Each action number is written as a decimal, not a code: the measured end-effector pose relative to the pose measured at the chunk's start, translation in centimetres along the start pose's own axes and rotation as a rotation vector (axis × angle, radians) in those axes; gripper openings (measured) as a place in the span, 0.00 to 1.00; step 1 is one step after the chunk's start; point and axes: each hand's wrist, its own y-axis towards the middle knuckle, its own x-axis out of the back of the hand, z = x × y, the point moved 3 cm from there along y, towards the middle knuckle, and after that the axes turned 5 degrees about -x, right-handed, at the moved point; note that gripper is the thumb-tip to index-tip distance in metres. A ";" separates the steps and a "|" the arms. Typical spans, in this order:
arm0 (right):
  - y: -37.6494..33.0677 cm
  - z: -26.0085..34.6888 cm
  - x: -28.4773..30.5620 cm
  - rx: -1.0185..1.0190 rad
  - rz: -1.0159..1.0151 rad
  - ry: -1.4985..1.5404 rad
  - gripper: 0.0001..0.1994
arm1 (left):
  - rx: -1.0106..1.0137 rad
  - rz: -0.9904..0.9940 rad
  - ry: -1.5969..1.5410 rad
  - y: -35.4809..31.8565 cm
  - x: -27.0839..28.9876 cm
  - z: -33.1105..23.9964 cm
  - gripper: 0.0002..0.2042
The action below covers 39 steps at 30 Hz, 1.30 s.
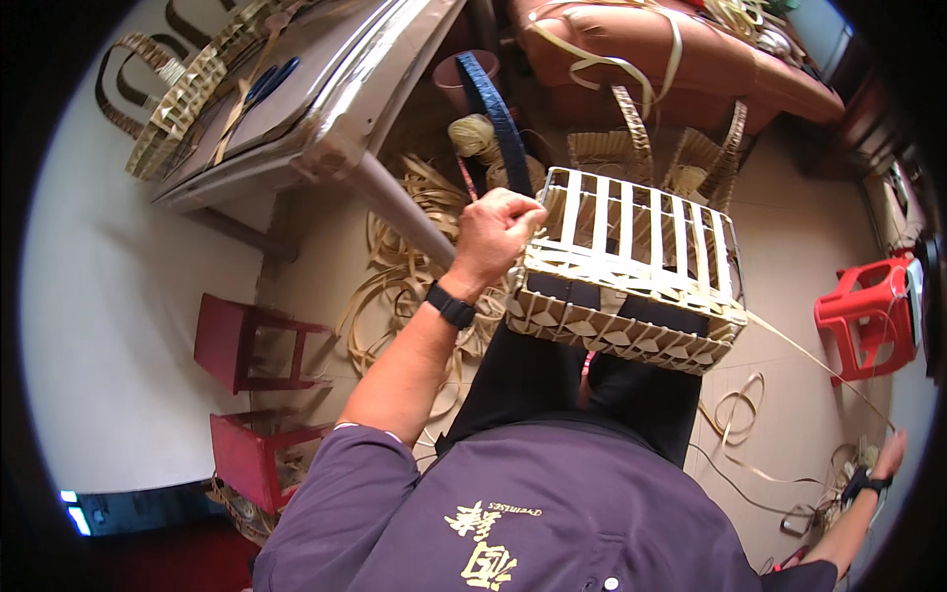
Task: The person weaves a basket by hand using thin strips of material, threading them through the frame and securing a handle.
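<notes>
A half-woven bamboo basket point(631, 266) rests on my lap, its open frame of pale upright slats facing away from me. My left hand point(496, 232), with a black watch on the wrist, is closed on the basket's near left corner. A thin bamboo strip point(819, 360) runs from the basket's right side down to my right hand point(888, 456), which is stretched far out to the lower right and pinches the strip's end. My dark trousers point(533, 380) show under the basket.
Loose bamboo strips point(395, 286) lie coiled on the tiled floor. A grey table point(296, 109) at upper left carries woven pieces and blue-handled scissors point(268, 84). Two red stools point(252, 340) stand at left, a red plastic stool point(868, 316) at right, a brown sofa point(651, 49) behind.
</notes>
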 end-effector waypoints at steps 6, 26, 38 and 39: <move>-3.6 -5.9 3.7 -0.160 -0.058 -0.070 0.17 | 0.172 -0.110 -0.668 0.0 2.0 -1.5 0.13; -4.3 21.6 -7.3 0.114 0.632 0.994 0.07 | -0.709 -0.535 0.547 0.3 9.0 -7.4 0.58; -0.4 14.0 -8.4 0.148 0.383 0.749 0.08 | 0.052 -0.453 -0.789 0.7 12.3 -4.8 0.35; 0.2 12.0 -7.4 0.163 0.334 0.671 0.08 | 0.029 -0.448 -0.729 0.4 12.1 -4.3 0.31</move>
